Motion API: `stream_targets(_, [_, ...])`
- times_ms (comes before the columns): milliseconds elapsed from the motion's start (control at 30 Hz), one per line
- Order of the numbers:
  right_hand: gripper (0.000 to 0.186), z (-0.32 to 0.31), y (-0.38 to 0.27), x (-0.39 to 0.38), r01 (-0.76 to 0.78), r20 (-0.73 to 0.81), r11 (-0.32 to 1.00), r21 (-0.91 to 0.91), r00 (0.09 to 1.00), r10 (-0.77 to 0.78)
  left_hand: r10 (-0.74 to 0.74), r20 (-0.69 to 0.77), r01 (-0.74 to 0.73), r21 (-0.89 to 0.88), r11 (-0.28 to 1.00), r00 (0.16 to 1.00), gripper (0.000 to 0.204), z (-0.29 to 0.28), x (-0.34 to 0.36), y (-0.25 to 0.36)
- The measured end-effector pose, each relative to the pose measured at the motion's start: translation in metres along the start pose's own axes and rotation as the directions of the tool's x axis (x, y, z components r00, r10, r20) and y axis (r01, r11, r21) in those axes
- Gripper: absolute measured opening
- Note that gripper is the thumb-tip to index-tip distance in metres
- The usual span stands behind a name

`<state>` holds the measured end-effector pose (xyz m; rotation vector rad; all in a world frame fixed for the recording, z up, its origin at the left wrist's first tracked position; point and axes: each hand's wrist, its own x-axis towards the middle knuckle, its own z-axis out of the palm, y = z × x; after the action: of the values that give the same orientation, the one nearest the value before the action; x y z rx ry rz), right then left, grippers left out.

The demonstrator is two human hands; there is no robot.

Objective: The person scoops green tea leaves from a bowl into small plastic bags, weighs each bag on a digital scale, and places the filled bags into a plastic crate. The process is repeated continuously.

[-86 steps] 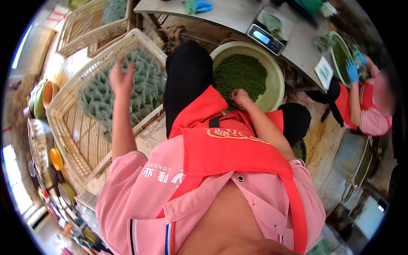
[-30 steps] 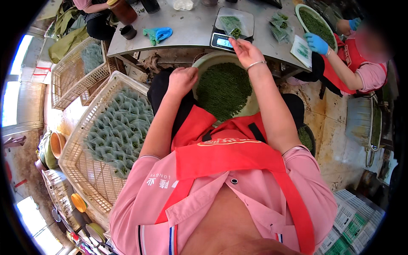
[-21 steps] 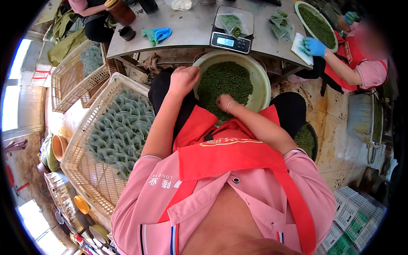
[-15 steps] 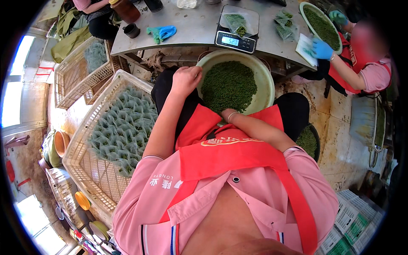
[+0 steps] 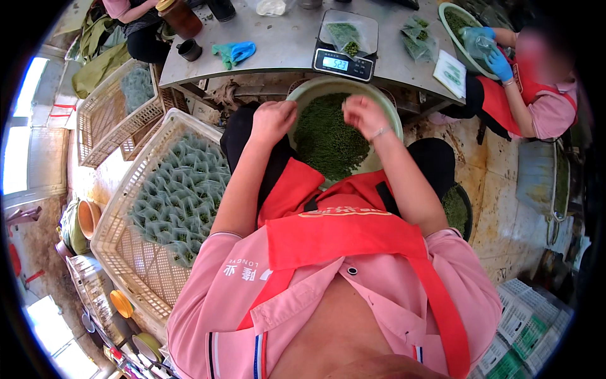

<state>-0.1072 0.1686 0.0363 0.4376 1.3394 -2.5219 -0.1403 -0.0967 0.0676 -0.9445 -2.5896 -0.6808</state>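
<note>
A pale green basin [image 5: 386,140] stands between my knees, partly filled with small round green berries [image 5: 328,142]. At its left rim is my left hand [image 5: 274,122], with fingers curled closed; whether they grip the rim or something else is hidden. My right hand [image 5: 367,117], slightly blurred, hovers over the basin's right half with its fingers drawn together. Anything inside that hand is too small to make out. Just beyond the basin, a digital scale [image 5: 344,63] on the metal table bears a clear bag of green berries [image 5: 344,38].
Left of me, a beige plastic crate [image 5: 142,265] contains many filled clear bags [image 5: 183,192]. The metal table [image 5: 278,47] also carries a blue glove [image 5: 242,50], more bags [image 5: 418,38] and a white pad [image 5: 449,72]. A co-worker in blue gloves [image 5: 500,63] sits at the right.
My right hand has risen from the near edge of the berries to above the basin's right half. My left hand stays put. The co-worker's gloved hands moved from the white pad to a clear bag.
</note>
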Motion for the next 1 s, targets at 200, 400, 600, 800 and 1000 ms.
stream_targets(200, [0.021,0.036,-0.054,0.045,0.234,-0.162,0.827,0.512,0.971,-0.174,0.013,0.006,-0.013,-0.014,1.0,1.0,0.011,0.0,-0.004,0.001])
stream_targets(400, [0.019,0.007,0.015,0.003,0.084,-0.198,0.991,0.105,0.978,-0.062,0.031,-0.006,-0.032,-0.014,0.999,0.999,0.013,0.002,0.001,-0.005])
stream_targets(600, [0.018,0.011,0.015,-0.008,0.405,0.176,0.18,-0.896,0.699,-0.693,-0.107,-0.179,0.085,-0.123,0.989,0.978,0.021,0.014,0.034,-0.03])
stream_targets(800, [0.019,0.041,-0.034,0.021,0.414,0.142,0.134,-0.901,0.571,-0.809,-0.577,-0.207,0.45,-0.442,0.776,0.79,0.022,0.028,0.049,-0.053])
stream_targets(1000, [0.017,0.053,-0.071,0.072,0.095,0.308,-0.325,-0.941,0.634,-0.709,-0.369,-0.247,0.31,-0.248,0.918,0.896,0.016,0.022,0.054,-0.028])
